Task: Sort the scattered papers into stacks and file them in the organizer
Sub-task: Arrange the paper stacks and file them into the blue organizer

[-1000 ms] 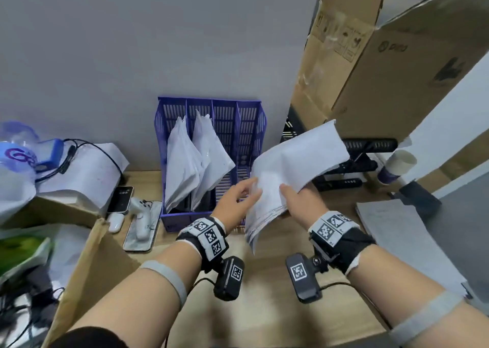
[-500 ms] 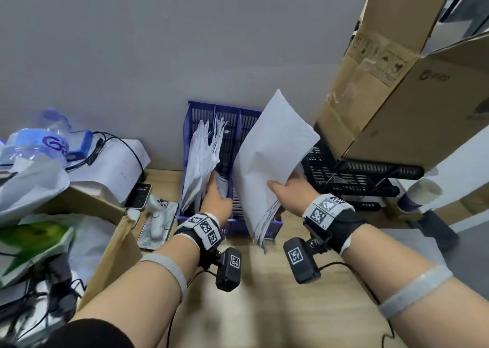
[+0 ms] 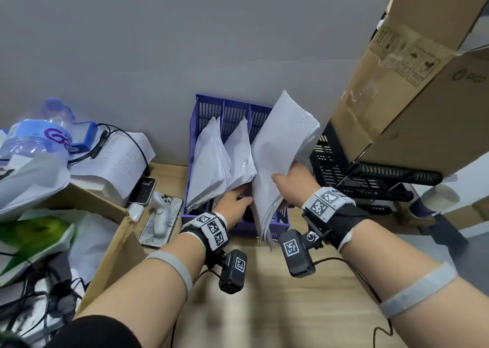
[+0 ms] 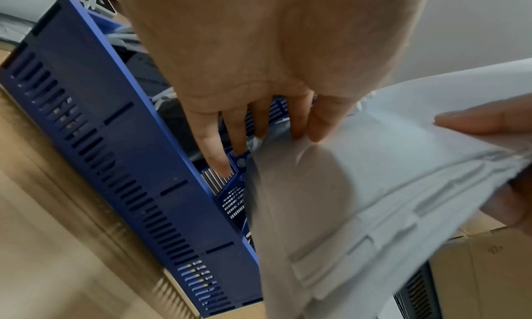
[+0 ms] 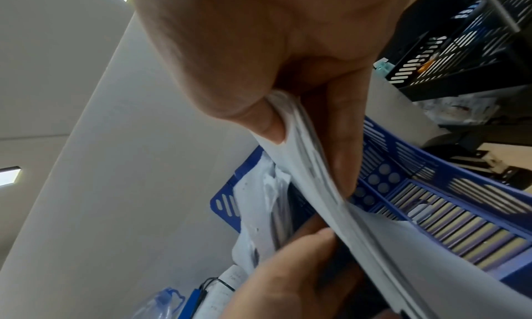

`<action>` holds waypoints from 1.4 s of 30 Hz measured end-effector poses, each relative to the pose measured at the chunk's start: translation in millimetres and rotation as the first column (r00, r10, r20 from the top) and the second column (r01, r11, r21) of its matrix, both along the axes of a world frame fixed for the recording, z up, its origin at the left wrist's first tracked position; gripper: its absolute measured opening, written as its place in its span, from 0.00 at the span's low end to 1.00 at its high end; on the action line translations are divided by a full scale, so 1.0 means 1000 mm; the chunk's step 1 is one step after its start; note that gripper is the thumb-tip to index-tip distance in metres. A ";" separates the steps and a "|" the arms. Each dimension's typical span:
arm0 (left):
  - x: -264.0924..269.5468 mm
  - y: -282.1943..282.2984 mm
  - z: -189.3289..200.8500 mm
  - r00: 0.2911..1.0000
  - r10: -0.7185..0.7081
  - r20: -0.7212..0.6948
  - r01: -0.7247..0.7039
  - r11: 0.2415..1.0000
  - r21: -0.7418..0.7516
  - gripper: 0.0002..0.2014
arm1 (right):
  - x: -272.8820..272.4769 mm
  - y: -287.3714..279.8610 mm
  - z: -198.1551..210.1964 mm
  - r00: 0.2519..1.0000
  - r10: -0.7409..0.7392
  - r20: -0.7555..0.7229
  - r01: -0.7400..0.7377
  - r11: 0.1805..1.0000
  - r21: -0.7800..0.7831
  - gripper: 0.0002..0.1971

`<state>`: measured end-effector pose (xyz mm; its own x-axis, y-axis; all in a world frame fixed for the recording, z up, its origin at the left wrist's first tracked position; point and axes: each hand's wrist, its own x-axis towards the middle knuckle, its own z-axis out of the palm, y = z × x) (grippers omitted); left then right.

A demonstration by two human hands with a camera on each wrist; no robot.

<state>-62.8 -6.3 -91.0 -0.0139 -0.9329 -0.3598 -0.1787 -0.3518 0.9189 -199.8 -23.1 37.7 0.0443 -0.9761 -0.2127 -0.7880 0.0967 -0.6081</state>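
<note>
Filing a stack into the organizer's right slot

Head view: the right hand [image 3: 289, 182] grasps a paper stack [image 3: 280, 149], tilted over the organizer [image 3: 281, 224] at the tabletop's far side; two filed stacks [image 3: 219, 160] lean in its left and middle slots. Left wrist view: the left hand [image 4: 259, 73], fingers straight, reaches in, seemingly holding the filed papers back. Right wrist view: thumb and fingers pinch the stack's edge above the bare right slot. Next, I judge, the stack needs lowering upright into it.

Readable marks: few, mostly partial

The cardboard box [image 3: 412, 88] at the desk's right edge bears handling pictograms and a blurred logo; the water bottle [image 3: 37, 138] at the left edge shows purple letters "Go".
</note>
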 end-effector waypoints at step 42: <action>0.005 -0.047 -0.037 0.878 -0.120 0.464 0.110 0.993 0.048 0.43 | 0.014 -0.048 -0.059 0.931 -0.155 0.330 0.160 0.987 0.014 0.19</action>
<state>-58.1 -53.5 -127.7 0.0530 -0.9277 -0.3695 -0.6243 -0.3195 0.7129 -185.4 -70.9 -21.1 -0.0448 -0.9789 -0.1996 -0.5188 0.1935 -0.8327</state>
